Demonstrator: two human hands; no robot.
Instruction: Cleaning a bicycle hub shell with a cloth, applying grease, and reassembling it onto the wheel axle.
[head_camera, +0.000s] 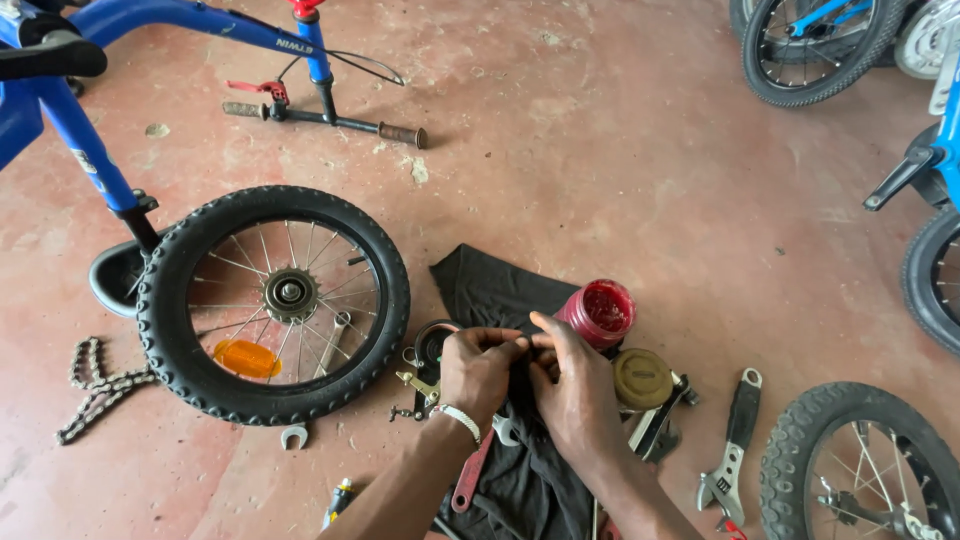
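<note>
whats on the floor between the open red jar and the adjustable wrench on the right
In the head view, a round olive-brown lid lies between the open red jar and the adjustable wrench, with dark tools bunched beside it.

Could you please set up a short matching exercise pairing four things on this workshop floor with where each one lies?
Things:
1. bike chain
2. open jar of red grease
3. adjustable wrench
4. orange reflector

Places:
A. on the black cloth, just beyond the right hand
B. among the spokes of the loose wheel
C. on bare floor at the far left
D. on bare floor right of the brass-coloured lid

Pairs: 1-C, 2-A, 3-D, 4-B
</note>
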